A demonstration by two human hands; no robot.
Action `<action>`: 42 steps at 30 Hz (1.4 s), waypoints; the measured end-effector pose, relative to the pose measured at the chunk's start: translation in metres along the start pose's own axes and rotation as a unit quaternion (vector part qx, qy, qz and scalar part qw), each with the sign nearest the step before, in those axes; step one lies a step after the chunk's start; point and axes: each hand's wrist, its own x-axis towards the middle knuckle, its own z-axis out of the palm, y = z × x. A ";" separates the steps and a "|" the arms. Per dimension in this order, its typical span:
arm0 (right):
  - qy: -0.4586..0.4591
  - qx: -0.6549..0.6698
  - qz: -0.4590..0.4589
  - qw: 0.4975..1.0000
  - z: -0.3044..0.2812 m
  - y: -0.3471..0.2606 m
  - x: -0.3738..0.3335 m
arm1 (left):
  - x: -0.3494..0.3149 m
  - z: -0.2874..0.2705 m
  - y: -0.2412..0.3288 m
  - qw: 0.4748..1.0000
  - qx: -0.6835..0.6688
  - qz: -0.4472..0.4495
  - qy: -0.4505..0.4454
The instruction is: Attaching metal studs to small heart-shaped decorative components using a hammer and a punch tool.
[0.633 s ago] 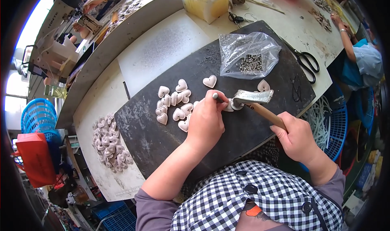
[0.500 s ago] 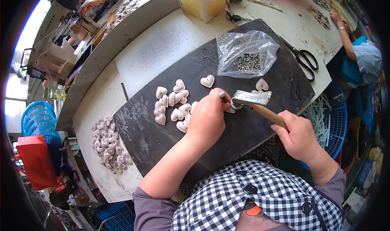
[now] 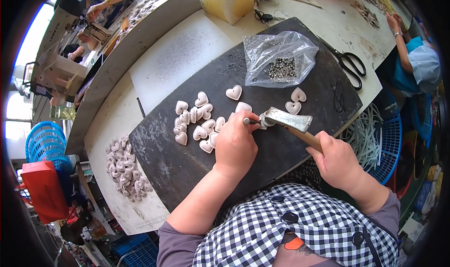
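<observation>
"While you are bending over the black board (image 3: 168,159), pale padded hearts (image 3: 200,133) are lying on it in a loose cluster beside your left hand (image 3: 236,147). A lone heart (image 3: 233,92) is sitting farther off."

"And how are you holding your tools?"

"Your left hand is pinching a slim metal rod (image 3: 247,121) between thumb and fingers; the other fingers are curling underneath, partly hidden. Your right hand (image 3: 341,160) is wrapping tightly around the wooden handle of a hammer (image 3: 289,119). Its metal head is hanging just beside the rod; whether they are touching, nobody can tell from here. Something pale is showing beneath the head, perhaps another heart."

"Why are you gripping them so?"

"Probably the pinch is keeping the rod steady, and your right hand is gripping back from the head to leave room for swinging."

"What is surrounding you?"

"A clear bag (image 3: 280,59) of small metal bits is resting toward the board's far side, likely for easy reach. Black scissors (image 3: 351,70) are lying past it, rightward. On the white table (image 3: 150,215), to your left, a heap of hearts (image 3: 126,168) is sitting, seemingly kept apart from the cluster. A blue basket (image 3: 393,135) is holding pale strips at your right."
</observation>
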 end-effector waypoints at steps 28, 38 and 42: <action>0.172 0.070 -0.191 0.964 -0.006 0.003 0.008 | 0.007 -0.002 0.006 0.985 0.144 0.076 -0.058; 0.038 0.013 -0.037 0.999 -0.003 -0.003 0.007 | -0.007 -0.003 0.001 0.997 -0.030 -0.068 -0.016; 0.073 0.063 -0.022 0.995 -0.009 0.003 0.010 | -0.010 -0.004 0.006 0.995 -0.038 -0.088 -0.022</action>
